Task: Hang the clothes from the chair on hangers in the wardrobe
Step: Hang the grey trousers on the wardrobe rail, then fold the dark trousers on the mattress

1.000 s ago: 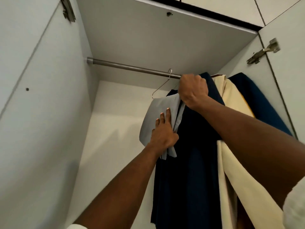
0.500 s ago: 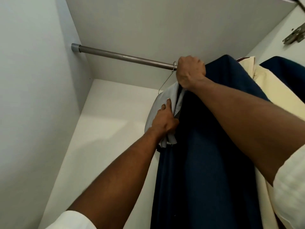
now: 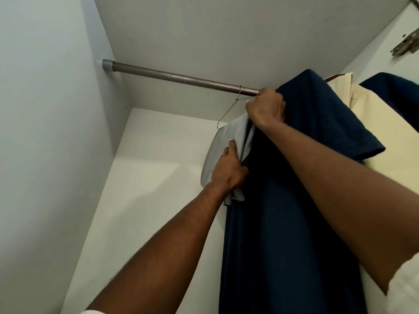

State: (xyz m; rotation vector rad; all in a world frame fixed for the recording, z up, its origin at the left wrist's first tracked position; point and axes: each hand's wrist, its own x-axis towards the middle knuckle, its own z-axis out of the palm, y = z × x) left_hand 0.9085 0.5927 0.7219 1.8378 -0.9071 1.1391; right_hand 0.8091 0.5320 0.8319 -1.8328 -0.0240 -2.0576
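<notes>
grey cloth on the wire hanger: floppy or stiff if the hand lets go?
Probably floppy: the grey cloth folds and bunches where the left hand grips it. Likely light, since the thin wire hanger on the rail carries it with no visible sag. It may slide off sideways, as it drapes unevenly.

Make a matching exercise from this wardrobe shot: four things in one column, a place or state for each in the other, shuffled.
1 wire hanger
2 left hand
3 right hand
4 cream garment

A grips the grey cloth
B hangs right of the navy garment
C hooked over the rail
D fist up by the rail, at the navy garment's top

Pairs: 1-C, 2-A, 3-D, 4-B
</notes>
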